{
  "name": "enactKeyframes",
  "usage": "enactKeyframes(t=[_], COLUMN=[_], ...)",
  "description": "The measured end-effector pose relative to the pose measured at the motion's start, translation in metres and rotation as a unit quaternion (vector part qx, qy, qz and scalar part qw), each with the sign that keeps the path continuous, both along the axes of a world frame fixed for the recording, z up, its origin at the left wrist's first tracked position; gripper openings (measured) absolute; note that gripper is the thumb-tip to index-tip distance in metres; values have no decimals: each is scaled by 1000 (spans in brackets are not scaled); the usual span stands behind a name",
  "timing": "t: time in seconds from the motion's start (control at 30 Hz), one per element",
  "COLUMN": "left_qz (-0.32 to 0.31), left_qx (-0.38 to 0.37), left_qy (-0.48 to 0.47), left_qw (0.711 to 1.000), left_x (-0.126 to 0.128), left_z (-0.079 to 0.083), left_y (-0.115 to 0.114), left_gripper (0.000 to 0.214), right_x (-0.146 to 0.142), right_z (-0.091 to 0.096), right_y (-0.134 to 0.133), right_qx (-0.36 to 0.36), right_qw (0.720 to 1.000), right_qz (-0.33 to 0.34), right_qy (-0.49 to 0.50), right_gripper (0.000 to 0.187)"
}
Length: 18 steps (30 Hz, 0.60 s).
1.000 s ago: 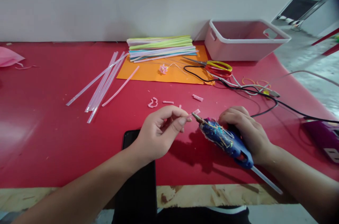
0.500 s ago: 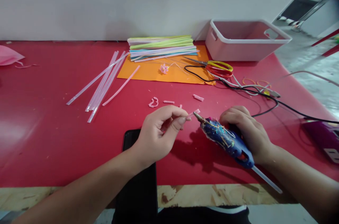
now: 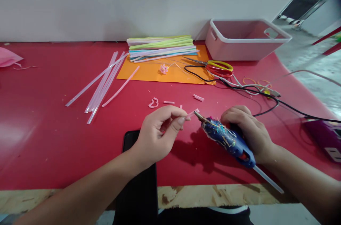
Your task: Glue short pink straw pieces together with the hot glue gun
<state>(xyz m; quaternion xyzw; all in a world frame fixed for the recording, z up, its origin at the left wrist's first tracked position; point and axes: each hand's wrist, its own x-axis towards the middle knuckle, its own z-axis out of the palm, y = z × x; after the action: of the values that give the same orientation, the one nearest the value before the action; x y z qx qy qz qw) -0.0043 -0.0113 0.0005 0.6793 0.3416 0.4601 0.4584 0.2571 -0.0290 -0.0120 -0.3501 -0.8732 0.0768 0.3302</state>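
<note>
Between thumb and forefinger, my left hand (image 3: 162,134) pinches a short pink straw piece (image 3: 193,113) above the red tabletop. My right hand (image 3: 247,134) is wrapped round a blue hot glue gun (image 3: 229,141), its metal nozzle at the straw piece's free end; whether they touch I cannot tell. A clear glue stick (image 3: 268,179) juts from the back of the gun. Just beyond my left hand lie a bent pink piece (image 3: 153,103) and short cut bits (image 3: 169,102). More pink bits (image 3: 198,98) rest farther right.
An orange sheet (image 3: 149,72) bears a bundle of coloured straws (image 3: 162,47), a small pink flower (image 3: 163,69) and scissors (image 3: 218,67). Pink straws (image 3: 106,86) lie left. A pink bin (image 3: 245,49) stands back right, near tangled cables (image 3: 247,90). A black phone (image 3: 138,189) overhangs the front edge.
The whole view has shifted very slightly left. Both hands keep nearly the same pose, with the glue gun's nozzle still at the pink straw piece.
</note>
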Motion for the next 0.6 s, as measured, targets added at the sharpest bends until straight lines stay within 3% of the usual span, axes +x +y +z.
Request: enactKeyframes(t=[0.6], left_qz=[8], left_qx=[0], left_qy=[9], left_qw=[1000], left_x=[0], left_z=[2], left_y=[0], left_gripper=[13], right_x=[0], right_z=[2], right_y=[0], right_qx=[1], right_qw=[1000], right_qz=[-7], right_qy=[4], right_gripper=[23])
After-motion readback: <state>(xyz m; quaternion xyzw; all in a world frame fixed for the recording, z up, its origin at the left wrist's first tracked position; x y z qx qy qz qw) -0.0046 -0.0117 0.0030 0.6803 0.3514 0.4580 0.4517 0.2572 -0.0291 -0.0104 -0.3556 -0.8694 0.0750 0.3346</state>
